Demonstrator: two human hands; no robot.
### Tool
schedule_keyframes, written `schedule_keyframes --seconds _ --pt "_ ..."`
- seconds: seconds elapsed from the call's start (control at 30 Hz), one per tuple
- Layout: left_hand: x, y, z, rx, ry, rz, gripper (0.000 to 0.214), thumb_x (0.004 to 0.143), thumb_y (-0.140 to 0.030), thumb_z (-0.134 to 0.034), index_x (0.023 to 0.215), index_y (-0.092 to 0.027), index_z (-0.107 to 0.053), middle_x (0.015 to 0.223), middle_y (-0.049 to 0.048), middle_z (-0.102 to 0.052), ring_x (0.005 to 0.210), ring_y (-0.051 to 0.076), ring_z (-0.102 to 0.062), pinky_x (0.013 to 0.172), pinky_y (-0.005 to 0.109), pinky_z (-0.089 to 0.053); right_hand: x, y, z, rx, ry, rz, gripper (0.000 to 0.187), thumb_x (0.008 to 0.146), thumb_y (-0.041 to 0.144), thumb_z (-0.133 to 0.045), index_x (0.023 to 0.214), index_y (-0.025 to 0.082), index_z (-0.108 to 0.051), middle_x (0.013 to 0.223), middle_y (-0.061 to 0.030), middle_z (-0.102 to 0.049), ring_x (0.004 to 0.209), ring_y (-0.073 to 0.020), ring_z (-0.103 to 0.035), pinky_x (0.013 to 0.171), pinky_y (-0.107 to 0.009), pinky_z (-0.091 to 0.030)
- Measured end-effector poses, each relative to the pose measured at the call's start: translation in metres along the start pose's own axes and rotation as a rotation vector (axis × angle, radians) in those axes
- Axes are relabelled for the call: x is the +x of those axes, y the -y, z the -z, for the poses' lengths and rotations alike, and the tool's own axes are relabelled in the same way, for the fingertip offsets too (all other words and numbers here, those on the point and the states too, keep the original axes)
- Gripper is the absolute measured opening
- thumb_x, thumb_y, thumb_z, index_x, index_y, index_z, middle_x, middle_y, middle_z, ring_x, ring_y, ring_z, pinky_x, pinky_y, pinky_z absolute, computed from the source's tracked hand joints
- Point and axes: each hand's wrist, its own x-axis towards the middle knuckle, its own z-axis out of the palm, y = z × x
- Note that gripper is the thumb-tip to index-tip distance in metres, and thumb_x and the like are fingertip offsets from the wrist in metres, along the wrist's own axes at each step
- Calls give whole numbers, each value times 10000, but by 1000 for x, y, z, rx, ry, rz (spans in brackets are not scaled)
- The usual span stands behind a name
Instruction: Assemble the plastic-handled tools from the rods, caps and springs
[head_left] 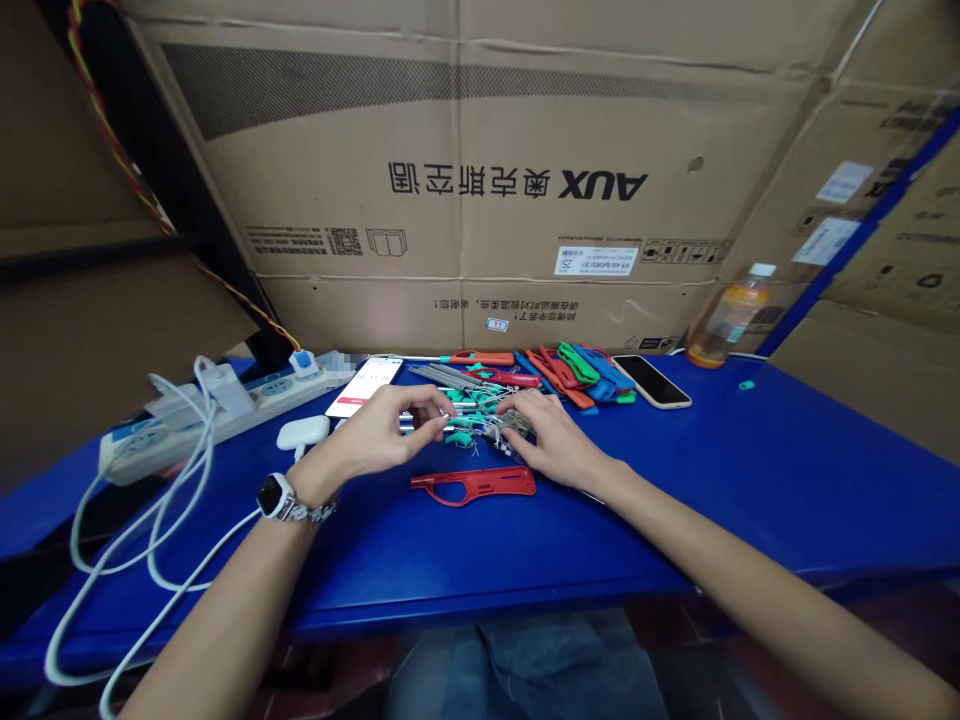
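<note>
My left hand [394, 432] is at the left side of a pile of small parts, its thumb and forefinger pinched near a tiny light-coloured piece too small to name. At the right of the pile, the fingers of my right hand [553, 440] curl over greyish translucent parts, and what they grip is partly hidden. Between both hands lie green plastic pieces [459, 438], thin wires and grey metal tubes [446, 377]. In front of the pile lies a red lighter casing half [510, 482], flat with a trigger loop at its left.
Red, blue and green lighter casings [577, 370] are heaped behind my right hand. A dark-screened phone [651, 381], an orange drink bottle [729, 320], a lit phone [364, 388], a white earbud case [303, 432] and a power strip [270, 398] with looping cables surround the work area. Cardboard [300, 180] walls the back.
</note>
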Motion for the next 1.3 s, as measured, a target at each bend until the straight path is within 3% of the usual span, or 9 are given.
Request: schedule_keyframes --seconds 0.2,0.33,0.5,0.67,0.77,0.87,0.97,1.1,1.3 --pt "0 -1 1 -19 15 13 162 851 -262 -560 941 -161 -650 707 20 -719 657 166 -654 637 270 -494 -7 13 5 168 -5 14 262 737 66 -551 951 216 -533 895 -29 -628 807 -184 -579 740 -325 -474" --pt "1 -5 2 -24 37 22 158 831 -246 -560 930 -159 -648 682 15 -724 627 163 -657 628 264 -495 -8 21 -1 228 -28 -16 209 774 205 -680 953 205 -571 827 -16 -655 756 -171 -617 725 -321 -507" --pt "-1 -1 4 -20 62 33 147 806 -254 -579 881 -159 -663 663 2 -706 599 151 -642 618 256 -493 -8 20 -8 303 -46 -21 159 840 194 -636 997 199 -612 808 -16 -700 735 -154 -667 725 -306 -539" --pt "-2 12 1 106 70 77 212 796 -373 -665 859 -172 -684 684 -2 -657 621 155 -602 587 255 -462 -12 24 -4 302 -44 32 109 858 180 -618 965 199 -610 852 -25 -692 769 -154 -664 725 -295 -534" --pt "-3 4 -3 189 16 -5 250 792 -406 -704 909 -187 -678 877 36 -678 808 201 -632 735 309 -494 -16 27 -4 285 -32 61 40 869 186 -613 903 208 -610 831 -20 -685 759 -156 -649 712 -294 -525" --pt "-11 -14 -11 337 -65 -187 207 823 -381 -686 901 -191 -657 955 59 -636 919 230 -594 839 355 -469 -17 28 -7 262 -16 66 20 873 189 -606 872 209 -608 805 -19 -685 740 -159 -643 703 -293 -522" --pt "-25 -24 -25 414 80 -304 208 865 -387 -643 812 -186 -633 815 38 -589 784 196 -565 770 335 -463 -17 27 -9 254 -13 67 17 872 193 -615 871 207 -622 808 -22 -693 750 -164 -649 707 -292 -519" --pt "-36 -14 -43 481 148 -303 186 958 -261 -519 851 -176 -646 827 51 -608 752 183 -580 711 304 -460 -15 25 -12 243 -53 82 36 864 187 -633 849 211 -655 786 -18 -700 734 -164 -645 715 -301 -512" --pt "-14 3 -53 483 130 -269 176 971 -241 -525 872 -168 -651 875 56 -636 770 183 -609 692 282 -464 -12 14 -14 221 -91 71 84 861 170 -635 859 202 -712 815 -42 -732 754 -184 -653 721 -331 -512"
